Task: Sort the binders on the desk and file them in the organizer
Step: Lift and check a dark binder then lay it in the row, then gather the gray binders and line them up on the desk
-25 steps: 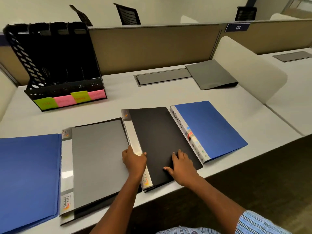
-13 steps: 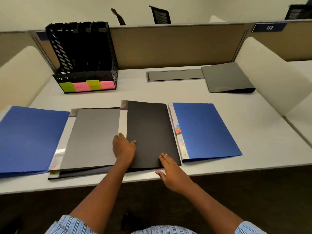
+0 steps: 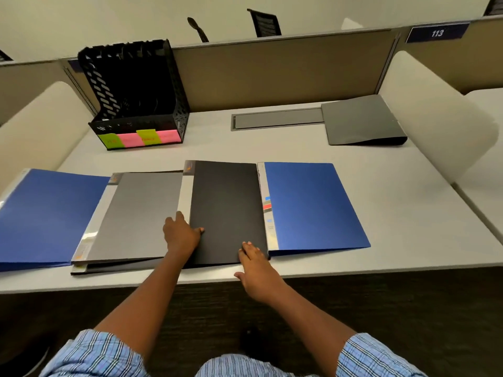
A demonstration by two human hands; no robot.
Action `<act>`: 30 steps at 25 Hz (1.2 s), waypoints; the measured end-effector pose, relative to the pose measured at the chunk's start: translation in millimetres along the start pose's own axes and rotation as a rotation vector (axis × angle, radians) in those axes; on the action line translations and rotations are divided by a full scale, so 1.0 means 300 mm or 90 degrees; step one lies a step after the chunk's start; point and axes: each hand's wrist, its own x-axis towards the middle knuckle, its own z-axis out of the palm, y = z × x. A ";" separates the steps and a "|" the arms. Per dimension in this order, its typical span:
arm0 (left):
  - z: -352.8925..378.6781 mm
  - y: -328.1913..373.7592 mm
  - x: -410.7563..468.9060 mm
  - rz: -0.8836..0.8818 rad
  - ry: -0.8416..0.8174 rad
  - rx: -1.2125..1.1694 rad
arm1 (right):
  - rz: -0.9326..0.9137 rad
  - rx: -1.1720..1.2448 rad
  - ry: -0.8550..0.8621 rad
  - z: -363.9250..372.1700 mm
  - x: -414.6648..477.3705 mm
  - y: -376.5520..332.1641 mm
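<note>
From the head view, I am leaning over the desk (image 3: pixel 408 213) with both hands on the black binder (image 3: pixel 226 210), which is lying flat at the middle of the near edge. My left hand (image 3: pixel 181 236) is resting across its pale spine strip, fingers fairly straight and thumb on the black cover. It is pressing rather than pinching, as far as I can see. My right hand (image 3: pixel 255 270) is spread open, its fingertips touching the near right corner and its thumb hanging out over the desk edge. Neither hand is holding anything off the surface.

The black binder's spine side is overlapping the grey binder (image 3: pixel 138 213) on its left, and a blue binder (image 3: pixel 310 205) is lying just beside it on the right. A second blue binder (image 3: pixel 46 213) is sitting at the far left, and another grey one (image 3: pixel 359 121) is lying well apart at the back right. The organizer (image 3: pixel 130 99) is standing at the back left, with green and pink labels (image 3: pixel 138 137) along its front. No binder is showing above its slots.

I am judging this as the sorting step: squaring up or picking out the black binder, with nothing filed yet. Next I am going to need a real hold on it, fingers under the spine or the near edge. Then I am going to need to lift it off the grey binder, stand it upright and carry it back-left to the matching slot. I cannot read the label words from here.
</note>
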 end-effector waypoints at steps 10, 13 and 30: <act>0.119 0.411 0.075 0.258 0.081 -0.175 | -0.046 0.096 0.214 -0.254 0.144 0.098; 0.155 0.540 0.104 0.302 0.023 -0.202 | -0.033 0.105 0.263 -0.351 0.203 0.152; 0.531 1.139 0.036 0.276 -0.131 -0.148 | 0.129 0.214 0.251 -0.762 0.354 0.799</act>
